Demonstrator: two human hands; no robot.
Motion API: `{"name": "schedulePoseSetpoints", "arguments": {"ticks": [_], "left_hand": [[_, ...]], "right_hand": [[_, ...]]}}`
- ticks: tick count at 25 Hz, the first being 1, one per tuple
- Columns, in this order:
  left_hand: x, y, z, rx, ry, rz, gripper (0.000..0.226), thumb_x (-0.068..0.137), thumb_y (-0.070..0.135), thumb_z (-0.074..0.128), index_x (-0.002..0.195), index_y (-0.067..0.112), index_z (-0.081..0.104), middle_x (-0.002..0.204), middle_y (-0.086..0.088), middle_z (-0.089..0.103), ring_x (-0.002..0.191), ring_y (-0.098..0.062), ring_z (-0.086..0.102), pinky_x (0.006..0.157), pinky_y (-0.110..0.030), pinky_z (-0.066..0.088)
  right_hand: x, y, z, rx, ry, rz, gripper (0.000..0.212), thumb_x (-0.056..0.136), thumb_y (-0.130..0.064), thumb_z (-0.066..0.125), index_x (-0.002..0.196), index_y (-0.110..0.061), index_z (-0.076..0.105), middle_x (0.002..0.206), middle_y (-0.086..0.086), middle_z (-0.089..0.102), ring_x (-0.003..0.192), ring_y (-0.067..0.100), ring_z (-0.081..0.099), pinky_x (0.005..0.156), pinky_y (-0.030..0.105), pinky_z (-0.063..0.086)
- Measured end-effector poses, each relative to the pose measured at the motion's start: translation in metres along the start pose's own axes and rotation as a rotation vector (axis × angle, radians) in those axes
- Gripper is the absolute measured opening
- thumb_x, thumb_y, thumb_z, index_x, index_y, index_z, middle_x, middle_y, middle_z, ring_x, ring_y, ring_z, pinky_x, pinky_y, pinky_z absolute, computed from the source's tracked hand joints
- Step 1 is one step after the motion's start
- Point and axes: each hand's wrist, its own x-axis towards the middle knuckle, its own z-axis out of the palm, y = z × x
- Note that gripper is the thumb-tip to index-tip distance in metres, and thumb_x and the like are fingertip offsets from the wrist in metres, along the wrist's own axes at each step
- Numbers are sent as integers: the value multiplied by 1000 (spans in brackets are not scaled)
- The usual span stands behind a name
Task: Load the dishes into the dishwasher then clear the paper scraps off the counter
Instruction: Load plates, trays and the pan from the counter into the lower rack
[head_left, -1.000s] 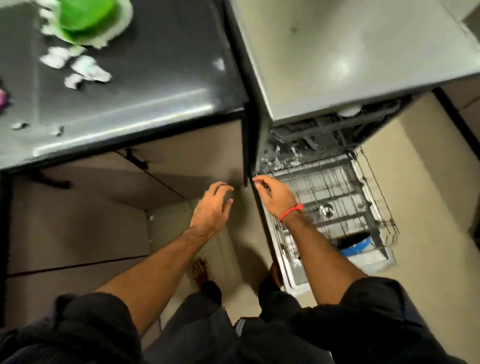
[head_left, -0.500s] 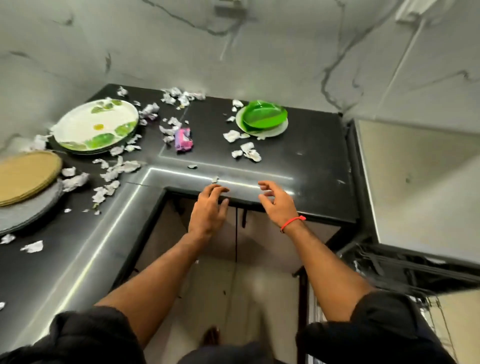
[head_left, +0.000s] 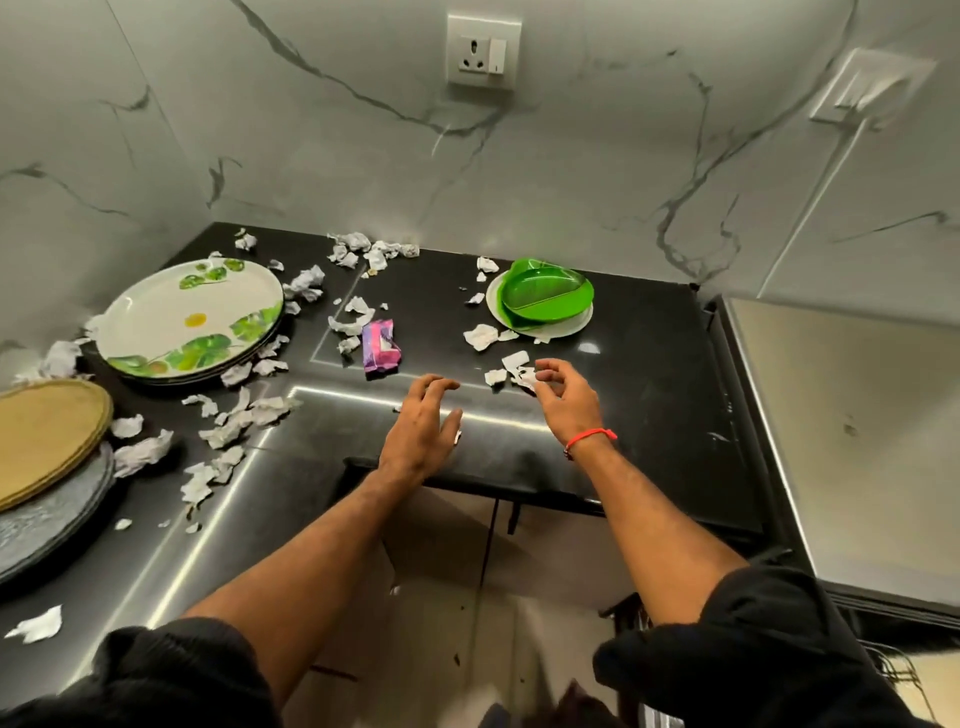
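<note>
Black glossy counter (head_left: 649, 374) under both hands. Right hand (head_left: 563, 397) hovers over its front part, fingers loosely curled and spread, tips just beside a small cluster of paper scraps (head_left: 511, 370); cannot tell whether a fingertip touches one, nothing clearly grasped. Red thread band (head_left: 589, 437) on that wrist. Left hand (head_left: 422, 428) palm down near the counter's front edge, fingers relaxed, slightly bent, holding nothing; a tiny scrap just beside its thumb side. Black sleeves pushed up on both forearms.

Outward: pink-purple wrapper (head_left: 382, 347) lies flat beyond the left hand. Green dish (head_left: 545, 295) sits on a white plate (head_left: 566, 327) toward the back, beyond the right hand, more scraps beside it. Large white plate with green leaf print (head_left: 192, 317) on a stack at the left, torn scraps scattered all around it and along the back wall. Yellow-tan round plate (head_left: 47, 431) at far left rests atop a grey plate (head_left: 52, 525). Lone scrap near the bottom-left edge. Dishwasher (head_left: 857, 441) top, pale metal, just right of the counter. Marble-look wall with socket (head_left: 483, 52) behind.
</note>
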Motion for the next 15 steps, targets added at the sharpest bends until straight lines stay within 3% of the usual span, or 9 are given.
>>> {"name": "schedulePoseSetpoints", "arguments": {"ticks": [3, 6, 7, 9, 12, 15], "left_hand": [[33, 4, 24, -14, -66, -22, 44, 97, 22, 61, 139, 20, 47, 146, 2, 38, 128, -16, 48, 105, -36, 44], [73, 5, 50, -29, -146, -131, 56, 94, 17, 64, 145, 14, 41, 151, -5, 35, 137, -20, 41, 112, -28, 31], [84, 5, 57, -41, -156, -163, 61, 93, 15, 65, 147, 11, 38, 152, -9, 35, 139, -23, 38, 114, -26, 26], [108, 2, 72, -51, -168, -235, 68, 93, 15, 66, 151, 7, 32, 153, -13, 36, 143, -26, 35, 117, -25, 22], [132, 2, 82, 25, -180, -346, 76, 94, 21, 67, 156, 13, 24, 154, -11, 39, 141, -28, 38, 116, -38, 31], [134, 6, 90, 146, -283, -353, 84, 94, 24, 66, 159, 21, 14, 155, -11, 37, 136, -35, 45, 108, -48, 42]], "right_hand": [[49, 17, -10, 9, 43, 72, 25, 87, -9, 61, 109, -20, 67, 92, 0, 69, 81, 12, 64, 80, 25, 50], [112, 37, -18, 51, 98, 160, 18, 84, -21, 63, 97, -32, 66, 85, -2, 71, 83, 21, 70, 84, 40, 57], [132, 44, -19, 80, 112, 205, 17, 84, -22, 62, 98, -32, 66, 82, -2, 71, 79, 22, 71, 81, 44, 59], [174, 54, -17, 162, 117, 324, 21, 88, -19, 62, 108, -15, 66, 80, 3, 69, 68, 22, 69, 67, 41, 61], [218, 65, -6, 246, 77, 461, 34, 92, -26, 61, 117, -3, 60, 88, 11, 66, 59, 22, 67, 51, 32, 53], [234, 72, 6, 270, 46, 535, 20, 95, -25, 59, 108, -9, 57, 88, 12, 65, 61, 26, 68, 51, 34, 57]]}}
